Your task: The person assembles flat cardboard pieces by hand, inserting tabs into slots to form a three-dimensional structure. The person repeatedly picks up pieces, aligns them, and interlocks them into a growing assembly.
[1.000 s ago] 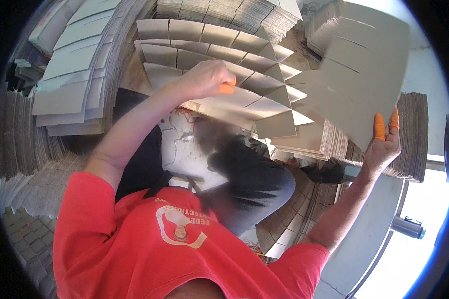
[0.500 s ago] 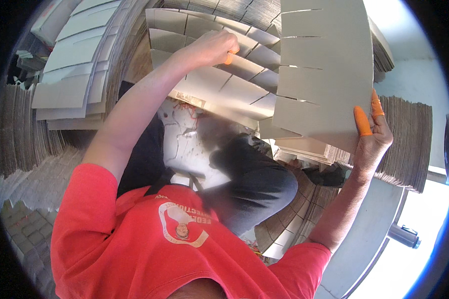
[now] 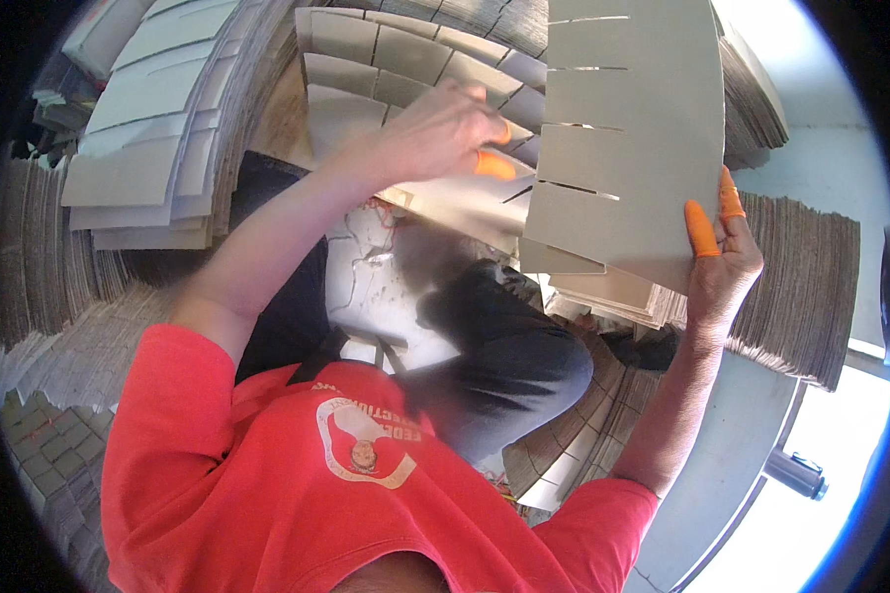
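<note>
My right hand (image 3: pixel 724 272) grips a slotted cardboard sheet (image 3: pixel 643 138) by its lower right edge, with orange finger covers on the thumb and a finger. The sheet stands tilted, its row of slits along the left side. To its left, a grid of interlocked cardboard dividers (image 3: pixel 341 74) lies in front of me, its right end partly hidden behind the sheet. My left hand (image 3: pixel 445 133) hovers over the near part of the grid, slightly blurred. Its orange-covered thumb and finger point toward the sheet and are apart, with nothing visible between them.
Slotted sheets (image 3: pixel 133 148) lie piled at the left, above dense cardboard stacks (image 3: pixel 40 247). Another tall stack (image 3: pixel 796 287) stands at the right. Beneath the held sheet is a smaller pile of cardboard (image 3: pixel 613 296). My bent legs (image 3: pixel 504 366) are close below the grid.
My left hand has moved right and nearer to me, and its fingers have spread from a closed grip on the grid. My right hand and the sheet have shifted slightly left.
</note>
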A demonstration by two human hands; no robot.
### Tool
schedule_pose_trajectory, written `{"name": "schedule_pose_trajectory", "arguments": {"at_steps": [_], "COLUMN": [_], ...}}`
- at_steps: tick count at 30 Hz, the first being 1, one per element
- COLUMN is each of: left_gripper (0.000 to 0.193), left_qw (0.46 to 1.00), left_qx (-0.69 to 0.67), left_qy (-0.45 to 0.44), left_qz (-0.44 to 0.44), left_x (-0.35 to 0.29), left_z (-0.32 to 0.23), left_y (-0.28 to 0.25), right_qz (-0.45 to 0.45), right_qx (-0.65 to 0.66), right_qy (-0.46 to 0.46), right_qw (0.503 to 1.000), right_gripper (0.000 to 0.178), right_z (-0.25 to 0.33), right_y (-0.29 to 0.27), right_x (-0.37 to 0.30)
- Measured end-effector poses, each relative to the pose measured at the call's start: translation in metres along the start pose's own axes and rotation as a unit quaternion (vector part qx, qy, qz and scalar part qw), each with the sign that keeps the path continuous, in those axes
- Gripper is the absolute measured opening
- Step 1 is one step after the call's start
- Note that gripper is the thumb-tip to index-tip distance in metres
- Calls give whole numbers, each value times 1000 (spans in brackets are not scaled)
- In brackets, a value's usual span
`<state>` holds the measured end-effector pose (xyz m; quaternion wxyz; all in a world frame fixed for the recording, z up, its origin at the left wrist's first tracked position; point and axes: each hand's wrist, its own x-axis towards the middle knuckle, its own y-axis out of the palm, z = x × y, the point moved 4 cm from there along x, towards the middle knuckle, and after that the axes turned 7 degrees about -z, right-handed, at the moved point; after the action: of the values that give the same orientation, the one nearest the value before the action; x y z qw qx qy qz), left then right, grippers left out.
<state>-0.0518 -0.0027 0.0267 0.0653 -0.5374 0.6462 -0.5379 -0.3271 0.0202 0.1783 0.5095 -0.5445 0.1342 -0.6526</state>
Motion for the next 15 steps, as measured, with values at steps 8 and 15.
{"name": "schedule_pose_trajectory", "arguments": {"at_steps": [8, 15], "left_gripper": [12, 8], "left_qw": [999, 998], "left_qx": [-30, -46], "left_qy": [-29, -42], "left_qz": [25, 9], "left_x": [-12, -9], "left_z": [-3, 0], "left_y": [22, 25], "right_qz": [-10, 7], "right_qx": [52, 15], "right_qy": [17, 25], "right_qw": [998, 1000], "right_gripper": [52, 52], "right_z": [0, -11], "right_y": [1, -12], "right_x": [6, 2]}}
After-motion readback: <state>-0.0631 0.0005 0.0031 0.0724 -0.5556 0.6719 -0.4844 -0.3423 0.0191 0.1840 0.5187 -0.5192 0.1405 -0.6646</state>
